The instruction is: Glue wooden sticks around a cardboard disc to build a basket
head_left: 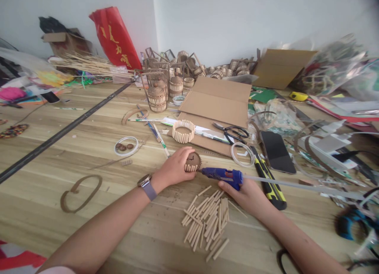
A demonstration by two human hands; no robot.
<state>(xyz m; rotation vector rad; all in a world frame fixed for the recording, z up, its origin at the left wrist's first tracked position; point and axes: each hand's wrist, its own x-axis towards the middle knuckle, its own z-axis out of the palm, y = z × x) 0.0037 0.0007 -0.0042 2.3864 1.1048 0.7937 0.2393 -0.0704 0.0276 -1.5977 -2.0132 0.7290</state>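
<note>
My left hand (180, 165) grips a small round brown cardboard piece (194, 159) with short pale sticks along its near edge. In my right hand (248, 197) is a blue glue gun (222, 176), its nozzle pointing left at the rim of the round piece; a long clear glue stick runs out of its back. Whether the nozzle touches the rim is too small to tell. Just below the glue gun lies a loose pile of short wooden sticks (207, 222). Beyond my left hand stands a ring of upright pale sticks (183, 132).
Black-handled scissors (237, 134), a white tape roll (242, 154), a yellow-black utility knife (269, 179) and a phone (277, 152) lie to the right. Behind are cardboard sheets (216, 102) and several small stick baskets (156, 96). A brown strip loop (79, 193) lies at left.
</note>
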